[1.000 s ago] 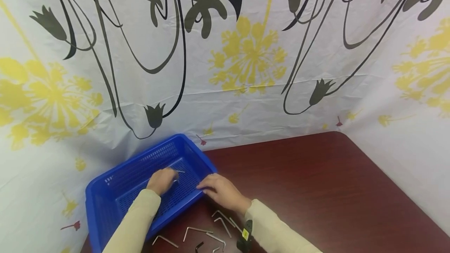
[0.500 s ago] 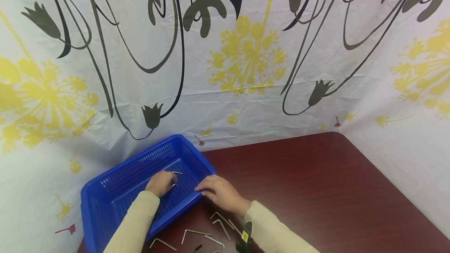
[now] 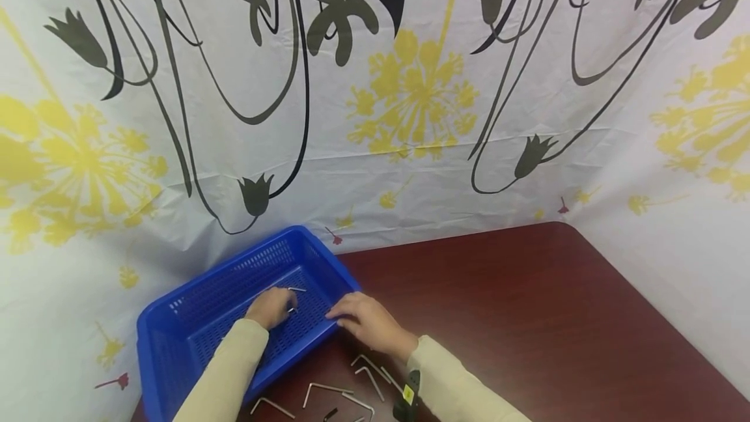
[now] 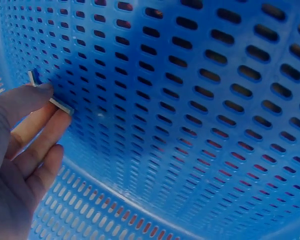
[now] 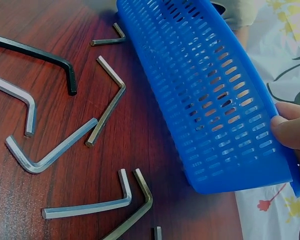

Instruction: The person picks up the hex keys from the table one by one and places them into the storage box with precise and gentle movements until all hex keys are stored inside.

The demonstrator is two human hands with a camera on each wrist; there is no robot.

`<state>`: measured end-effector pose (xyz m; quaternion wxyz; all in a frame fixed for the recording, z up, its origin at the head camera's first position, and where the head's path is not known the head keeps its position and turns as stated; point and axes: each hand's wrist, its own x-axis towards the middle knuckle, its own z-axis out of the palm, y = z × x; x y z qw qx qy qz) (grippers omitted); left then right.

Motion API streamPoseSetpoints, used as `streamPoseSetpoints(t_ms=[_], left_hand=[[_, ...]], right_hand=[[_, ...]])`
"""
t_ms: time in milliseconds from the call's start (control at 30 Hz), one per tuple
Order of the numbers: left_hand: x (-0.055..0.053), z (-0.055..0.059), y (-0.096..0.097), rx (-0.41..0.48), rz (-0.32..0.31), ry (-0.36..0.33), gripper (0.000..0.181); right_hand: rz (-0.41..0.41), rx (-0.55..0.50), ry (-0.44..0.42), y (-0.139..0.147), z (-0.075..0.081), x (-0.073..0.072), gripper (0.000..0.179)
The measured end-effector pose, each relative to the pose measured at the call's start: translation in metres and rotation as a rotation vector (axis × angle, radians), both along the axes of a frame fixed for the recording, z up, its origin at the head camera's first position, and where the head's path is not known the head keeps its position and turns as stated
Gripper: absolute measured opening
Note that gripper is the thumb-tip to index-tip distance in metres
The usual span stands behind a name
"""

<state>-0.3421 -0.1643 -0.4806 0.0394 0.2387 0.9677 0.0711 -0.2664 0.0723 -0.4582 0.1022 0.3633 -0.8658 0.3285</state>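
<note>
Inside the blue plastic basket (image 3: 170,337), my left hand (image 3: 271,308) reaches down near the slotted floor. In the left wrist view, that hand pinches a small silver hex key (image 4: 62,106) between thumb and fingers; the fingers cover its middle. Bright metal shows on both sides of the hand in the head view. My right hand (image 3: 369,324) grips the basket's near right rim, its thumb (image 5: 285,131) against the edge in the right wrist view. Below the basket, several L-shaped hex keys lie loose on the table, among them a silver one (image 5: 87,207) and a black one (image 5: 35,51).
The dark red wooden table (image 3: 498,305) stretches away to the right. A white cloth (image 3: 375,194) with flower prints hangs behind it and at both sides. The basket stands at the table's left, close against the cloth.
The left hand stays low in the basket, with only a slight shift. The right hand keeps its place on the rim. Otherwise the head view wobbles a little.
</note>
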Motion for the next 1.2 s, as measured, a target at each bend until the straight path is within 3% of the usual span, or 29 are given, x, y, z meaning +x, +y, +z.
streamPoseSetpoints(t_ms=[167,400,533,700,900,1200], left_hand=[[0.003,0.007,0.000,-0.007,0.010,-0.073,0.020],[0.011,0.012,-0.008,-0.029,0.016,-0.079,0.024],[0.009,0.015,-0.009,-0.016,0.031,-0.086,0.022],[0.003,0.030,-0.005,0.004,0.038,-0.077,0.023],[0.004,0.048,-0.001,0.016,-0.001,-0.051,0.024],[0.013,0.069,0.003,0.015,-0.016,-0.036,0.024]], right_hand=[[-0.002,-0.007,-0.021,-0.001,0.002,0.001,0.019],[-0.006,0.004,-0.036,-0.006,-0.001,0.006,0.019],[-0.011,0.006,-0.025,-0.005,-0.002,0.006,0.019],[-0.022,-0.007,-0.016,-0.001,0.001,0.001,0.019],[-0.024,-0.012,-0.041,0.000,0.001,0.001,0.019],[-0.003,-0.016,-0.003,-0.001,0.001,-0.002,0.018]])
